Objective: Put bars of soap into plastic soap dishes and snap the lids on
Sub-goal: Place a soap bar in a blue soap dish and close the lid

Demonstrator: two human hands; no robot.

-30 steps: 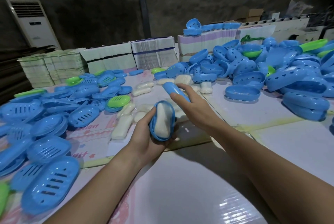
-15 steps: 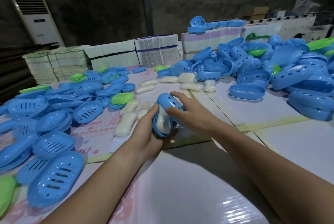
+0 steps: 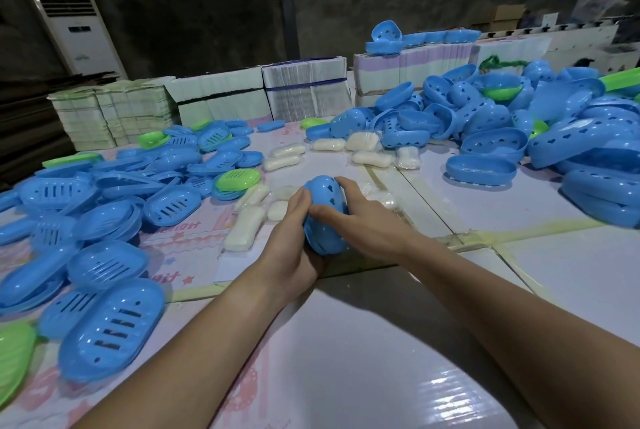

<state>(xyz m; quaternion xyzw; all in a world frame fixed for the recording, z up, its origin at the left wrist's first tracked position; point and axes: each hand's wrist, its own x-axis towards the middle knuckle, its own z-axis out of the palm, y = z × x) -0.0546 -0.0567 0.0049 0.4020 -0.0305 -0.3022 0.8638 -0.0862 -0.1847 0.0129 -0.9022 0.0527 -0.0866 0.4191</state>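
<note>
Two hands on one blue soap dish (image 3: 327, 214): my left hand (image 3: 292, 238) cups it beneath, my right hand (image 3: 360, 217) grips its lid.

Left arm: bare forearm enters from 7 o'clock, reaching up toward centre.
Left hand (image 3: 289, 238): cupped from below and the left, thumb up at 12 o'clock, gripping a blue case.
Right arm: forearm enters from 4 o'clock.
Right hand (image 3: 360, 221): palm down, fingers (image 3: 346, 186) curled over the same case, thumb at 9 o'clock.
</note>
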